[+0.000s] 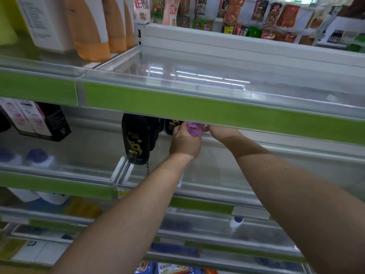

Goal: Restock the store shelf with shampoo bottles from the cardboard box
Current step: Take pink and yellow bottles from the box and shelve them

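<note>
Both my arms reach into the middle shelf point(217, 171), under the green-edged shelf above. My left hand point(184, 144) grips a purple shampoo bottle point(194, 129) from the left and below. My right hand point(221, 133) touches the bottle's right side; its fingers are mostly hidden behind the upper shelf's green strip, so I cannot tell whether they curl. Black shampoo bottles with a sunflower label point(136, 139) stand in a row just left of the purple one, and another black bottle point(171, 125) stands behind it. The cardboard box is out of view.
The upper shelf point(197, 76) to the right of its divider holds nothing; orange-and-white bottles point(88, 26) stand on its left part. Pink and black boxes point(39, 119) and purple caps point(37, 155) sit on the left of the middle shelf. Lower shelves hold blurred goods.
</note>
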Available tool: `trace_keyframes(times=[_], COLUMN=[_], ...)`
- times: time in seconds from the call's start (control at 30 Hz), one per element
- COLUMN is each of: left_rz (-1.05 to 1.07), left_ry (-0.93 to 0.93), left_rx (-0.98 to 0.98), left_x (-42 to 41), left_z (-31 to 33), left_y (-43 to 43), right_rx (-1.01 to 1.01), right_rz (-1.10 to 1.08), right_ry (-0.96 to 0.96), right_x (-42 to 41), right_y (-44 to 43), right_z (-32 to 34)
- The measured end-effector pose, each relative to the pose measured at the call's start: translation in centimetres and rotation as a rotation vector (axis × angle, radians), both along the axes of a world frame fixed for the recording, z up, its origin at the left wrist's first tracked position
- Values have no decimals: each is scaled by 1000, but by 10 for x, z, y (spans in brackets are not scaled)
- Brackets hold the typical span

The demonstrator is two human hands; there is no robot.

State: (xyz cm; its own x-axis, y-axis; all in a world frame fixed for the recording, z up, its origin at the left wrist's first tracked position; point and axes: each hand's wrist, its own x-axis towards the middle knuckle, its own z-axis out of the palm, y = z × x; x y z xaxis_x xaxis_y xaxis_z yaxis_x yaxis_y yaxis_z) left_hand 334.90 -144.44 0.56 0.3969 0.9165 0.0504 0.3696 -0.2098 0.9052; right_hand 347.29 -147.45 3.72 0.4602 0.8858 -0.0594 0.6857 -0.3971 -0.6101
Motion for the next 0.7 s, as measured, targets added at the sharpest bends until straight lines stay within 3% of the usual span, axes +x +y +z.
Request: trace_keyframes(times=[0.2,0.47,0.57,0.7], left_rz=[13,36,28,22], left_ry=[12,-7,-57,-50], left_rx=[2,-32,-57,-44], left_x=[-2,-5,-5,-7], left_z=[3,7,8,9], left_y=[-5,-15,-26,-39], right_rx=[85,110,50,165], right_rz=[-39,-101,-172,-273], right_ry=[-72,-315,-187,-38], right_x=[-7,-23,-34,-39], right_y=[5,-16,-38,-62], right_z=[1,7,7,5])
